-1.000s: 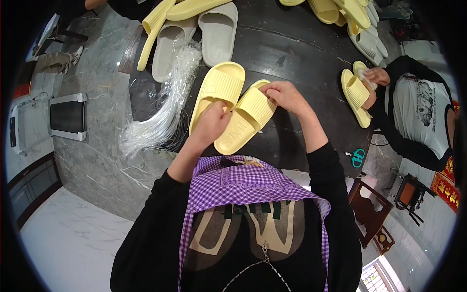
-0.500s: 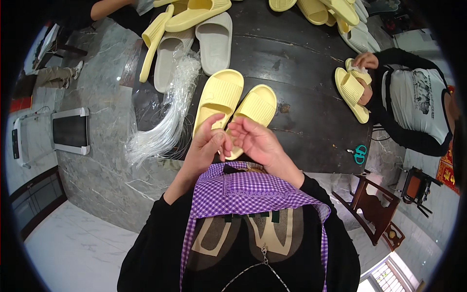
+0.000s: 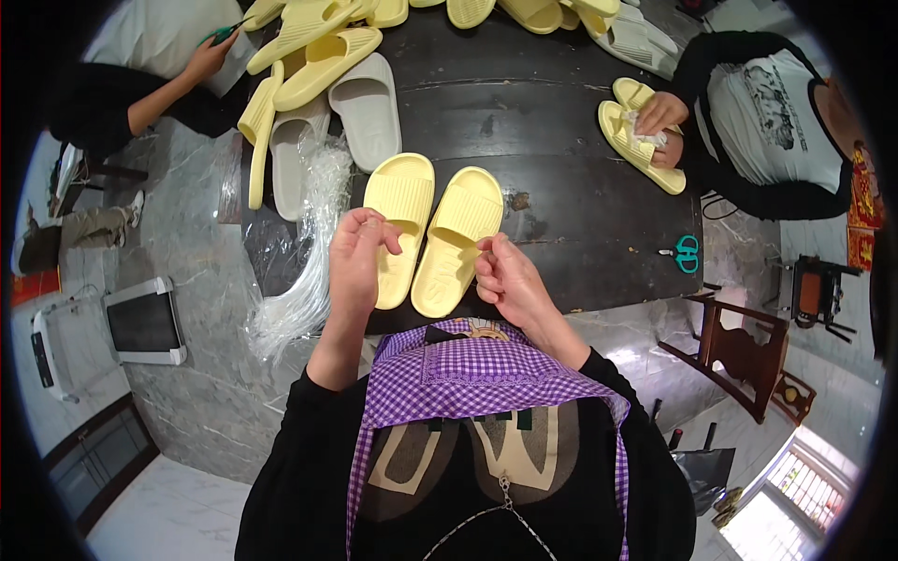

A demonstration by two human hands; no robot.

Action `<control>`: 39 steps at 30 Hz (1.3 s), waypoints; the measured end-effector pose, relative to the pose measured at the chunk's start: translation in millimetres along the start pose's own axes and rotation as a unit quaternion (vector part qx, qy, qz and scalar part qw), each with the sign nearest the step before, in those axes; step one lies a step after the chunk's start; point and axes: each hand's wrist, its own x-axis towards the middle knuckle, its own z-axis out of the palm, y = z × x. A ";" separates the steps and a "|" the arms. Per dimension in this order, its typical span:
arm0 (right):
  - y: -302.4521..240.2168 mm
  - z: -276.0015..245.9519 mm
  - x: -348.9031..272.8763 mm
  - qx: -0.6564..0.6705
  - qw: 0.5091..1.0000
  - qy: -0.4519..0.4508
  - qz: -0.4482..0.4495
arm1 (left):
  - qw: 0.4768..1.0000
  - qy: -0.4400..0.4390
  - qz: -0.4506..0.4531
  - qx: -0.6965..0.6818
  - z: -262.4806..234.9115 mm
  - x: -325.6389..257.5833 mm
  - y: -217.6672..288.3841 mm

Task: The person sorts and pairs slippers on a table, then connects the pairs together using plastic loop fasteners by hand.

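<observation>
Pair of yellow slippers (image 3: 432, 232) lying side by side at the tabletop's (image 3: 571, 201) near edge, heels overhanging; left hand (image 3: 355, 257) and right hand (image 3: 505, 280) fingers pinched above them, contents indiscernible; slippers could be knocked off if nudged.

Dark wooden worktable (image 3: 561, 103) sits ahead of me on a grey marble-patterned floor (image 3: 187, 374). Right of the table, a dark wooden chair (image 3: 739, 351); beyond that chair, low right, a bright barred window (image 3: 804, 477). Left of the table, a white appliance with a dark panel (image 3: 140, 323) lies on the floor.
</observation>
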 end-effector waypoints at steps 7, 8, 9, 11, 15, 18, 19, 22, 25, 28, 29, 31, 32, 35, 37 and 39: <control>22.9 -0.4 9.9 -0.055 0.997 -0.029 0.053 | 0.955 -0.140 -0.201 -0.169 -1.9 7.5 -11.6; 25.1 1.1 13.6 -0.077 0.996 -0.026 0.049 | 0.972 -0.135 -0.192 -0.026 9.2 1.5 -22.9; 27.1 3.2 16.6 -0.098 0.994 -0.024 0.045 | 0.969 -0.126 -0.179 0.117 17.5 -3.7 -31.7; 30.3 7.3 18.1 -0.118 0.992 -0.018 0.038 | 0.967 -0.134 -0.188 0.103 27.3 -10.0 -42.1; 32.9 17.3 19.4 -0.144 0.988 0.013 0.055 | 0.963 -0.144 -0.208 0.094 30.3 -10.7 -53.8; 36.2 15.4 21.6 -0.172 0.982 0.013 0.075 | 0.958 -0.141 -0.210 0.132 30.1 -10.7 -57.4; 38.3 13.8 23.2 -0.172 0.982 0.013 0.076 | 0.957 -0.137 -0.215 0.139 30.0 -11.5 -58.4; 43.1 7.3 28.4 -0.184 0.977 0.001 0.109 | 0.954 -0.127 -0.226 0.151 34.1 -13.6 -56.0; 45.3 0.1 31.9 -0.182 0.976 -0.006 0.120 | 0.951 -0.124 -0.218 0.183 37.3 -14.5 -53.5; 45.5 -8.6 32.5 -0.187 0.975 -0.021 0.115 | 0.958 -0.080 -0.233 0.144 40.3 -14.4 -53.8; 45.1 -13.5 30.6 -0.192 0.976 -0.030 0.103 | 0.961 -0.061 -0.240 0.125 41.8 -13.8 -54.0; 39.6 -20.3 22.3 -0.199 0.975 -0.043 0.094 | 0.961 -0.054 -0.249 0.106 40.2 -12.8 -54.9; 31.6 -21.3 14.3 -0.263 0.963 -0.034 0.043 | 0.961 -0.047 -0.257 0.086 36.7 -11.8 -56.7; -4.6 -22.9 -6.3 -0.383 0.921 -0.019 -0.061 | 0.962 -0.019 -0.264 0.070 37.0 -12.5 -62.5; -37.1 -24.5 6.2 -0.439 0.873 0.046 -0.209 | 0.961 0.014 -0.263 0.082 41.8 -13.8 -69.6; -58.8 -36.9 38.8 -0.489 0.828 0.066 -0.268 | 0.963 0.025 -0.254 0.083 51.4 -12.1 -77.8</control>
